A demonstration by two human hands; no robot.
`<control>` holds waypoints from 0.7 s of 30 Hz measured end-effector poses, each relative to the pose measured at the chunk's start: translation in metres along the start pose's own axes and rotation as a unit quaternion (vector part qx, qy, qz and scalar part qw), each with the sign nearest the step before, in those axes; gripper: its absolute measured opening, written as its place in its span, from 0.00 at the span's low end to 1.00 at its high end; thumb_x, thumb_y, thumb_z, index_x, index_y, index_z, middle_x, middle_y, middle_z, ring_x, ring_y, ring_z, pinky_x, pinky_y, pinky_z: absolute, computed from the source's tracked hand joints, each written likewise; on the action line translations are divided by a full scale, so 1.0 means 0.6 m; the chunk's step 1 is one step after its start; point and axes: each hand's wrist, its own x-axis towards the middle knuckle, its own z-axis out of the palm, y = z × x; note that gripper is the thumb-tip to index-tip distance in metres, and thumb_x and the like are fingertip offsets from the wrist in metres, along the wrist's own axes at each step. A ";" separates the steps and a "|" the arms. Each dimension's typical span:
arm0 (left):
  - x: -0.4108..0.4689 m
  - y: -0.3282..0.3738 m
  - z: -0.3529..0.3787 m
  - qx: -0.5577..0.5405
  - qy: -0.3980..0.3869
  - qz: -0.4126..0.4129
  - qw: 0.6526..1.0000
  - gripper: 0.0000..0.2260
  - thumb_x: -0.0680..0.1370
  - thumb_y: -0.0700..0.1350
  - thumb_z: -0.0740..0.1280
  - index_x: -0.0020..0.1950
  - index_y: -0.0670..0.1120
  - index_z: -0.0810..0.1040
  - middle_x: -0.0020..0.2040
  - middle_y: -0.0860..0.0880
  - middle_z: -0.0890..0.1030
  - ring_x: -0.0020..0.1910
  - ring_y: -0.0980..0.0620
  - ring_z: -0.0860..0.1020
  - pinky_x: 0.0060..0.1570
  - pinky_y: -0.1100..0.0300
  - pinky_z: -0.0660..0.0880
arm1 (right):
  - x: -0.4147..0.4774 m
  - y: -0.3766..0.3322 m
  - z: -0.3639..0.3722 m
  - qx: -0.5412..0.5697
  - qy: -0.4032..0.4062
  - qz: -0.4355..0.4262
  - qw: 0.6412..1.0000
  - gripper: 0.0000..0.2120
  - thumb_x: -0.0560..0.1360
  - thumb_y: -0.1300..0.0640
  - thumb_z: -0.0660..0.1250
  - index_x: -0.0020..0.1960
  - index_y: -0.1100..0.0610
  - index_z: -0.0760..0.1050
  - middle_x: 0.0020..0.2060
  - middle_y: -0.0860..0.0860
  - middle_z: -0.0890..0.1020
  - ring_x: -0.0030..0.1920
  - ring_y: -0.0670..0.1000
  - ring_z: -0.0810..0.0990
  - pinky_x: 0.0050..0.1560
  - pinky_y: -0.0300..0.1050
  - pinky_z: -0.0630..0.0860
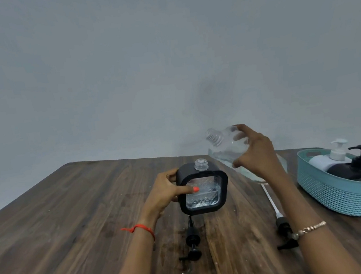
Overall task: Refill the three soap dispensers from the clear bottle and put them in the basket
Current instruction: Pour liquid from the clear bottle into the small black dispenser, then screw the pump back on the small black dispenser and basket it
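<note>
On the dark wooden table [71,218], about midway between its left and right edges, the left hand [163,193] grips a square dispenser [204,193]. The thumb lies across the clear patterned front and the other fingers curl round the black frame's left side. A red thread [140,228] circles that wrist. The dispenser stands neck up, its threaded mouth uncapped, and clear liquid fills roughly the lower half of its glass window. Just in front of it, toward the near edge, a black pump head [192,241] lies on the wood.

To the right and farther back, the clear bottle [226,145] is tilted, its open threaded mouth pointing up and left, higher than the dispenser's neck and apart from it. Clear liquid sits in its lower part. The right hand [256,154] holds it by the shoulder, fingers spread and curled round the body, and hides the base. A beaded bracelet [309,228] is on that wrist.

Under the right forearm a second black pump [283,229] lies with its white tube pointing toward the far edge.

At the right edge sits a teal perforated basket [341,194]. In it are a white dispenser [321,161] and, beside it, a black dispenser [350,173], both with pumps fitted.
</note>
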 end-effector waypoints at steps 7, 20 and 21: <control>0.001 0.000 -0.016 -0.008 0.003 0.004 1.000 0.20 0.64 0.35 0.77 0.55 0.45 0.81 0.46 0.47 0.85 0.45 0.50 0.83 0.40 0.53 0.81 | -0.016 0.043 -0.008 0.355 -0.073 0.184 0.914 0.32 0.57 0.76 0.73 0.57 0.56 0.74 0.47 0.52 0.81 0.43 0.51 0.81 0.32 0.39 0.77; -0.006 0.009 -0.036 -0.023 0.014 0.007 1.000 0.28 0.53 0.45 0.78 0.53 0.46 0.81 0.45 0.48 0.85 0.43 0.50 0.84 0.35 0.57 0.80 | -0.032 0.108 0.031 0.433 -0.130 0.210 0.867 0.41 0.47 0.65 0.79 0.59 0.63 0.73 0.53 0.58 0.80 0.49 0.54 0.81 0.41 0.42 0.81; -0.006 0.009 -0.037 -0.022 0.015 0.007 1.000 0.29 0.52 0.46 0.78 0.53 0.46 0.81 0.45 0.48 0.85 0.43 0.51 0.84 0.35 0.57 0.80 | -0.034 0.106 0.030 0.427 -0.138 0.203 0.871 0.43 0.46 0.63 0.80 0.61 0.62 0.72 0.55 0.58 0.79 0.50 0.53 0.81 0.41 0.42 0.81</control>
